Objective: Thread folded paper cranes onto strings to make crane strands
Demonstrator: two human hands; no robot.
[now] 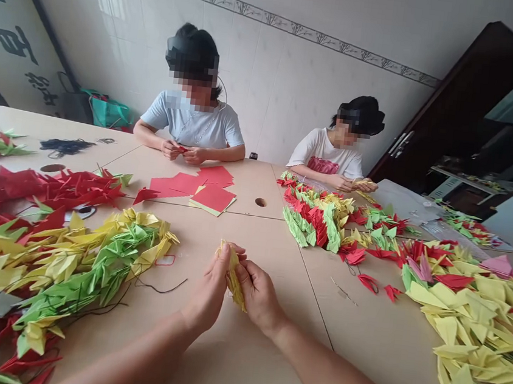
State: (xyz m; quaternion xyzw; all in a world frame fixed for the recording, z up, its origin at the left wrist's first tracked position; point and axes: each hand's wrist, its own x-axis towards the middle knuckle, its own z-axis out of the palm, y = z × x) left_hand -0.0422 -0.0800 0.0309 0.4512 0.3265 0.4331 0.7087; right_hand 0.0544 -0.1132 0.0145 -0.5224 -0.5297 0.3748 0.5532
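Observation:
My left hand (210, 288) and my right hand (263, 295) come together over the middle of the table. Between them is a bundle of yellow folded paper cranes (236, 284), pressed close together and tilted. The left fingers press along its far side, with the thumb upright near its top. My right thumb and fingers pinch it from the right. How many cranes it has is hidden by the fingers. To the left lie strings of green paper cranes (93, 263) and yellow paper cranes (124, 227), with dark thread (161, 289) trailing from them.
Red paper cranes (65, 184) cover the table's left side. Red paper squares (213, 198) lie ahead. Mixed cranes (313, 216) and a large yellow pile (478, 307) fill the right, near a needle (344, 291). Two people (193, 118) sit opposite, handling folded paper.

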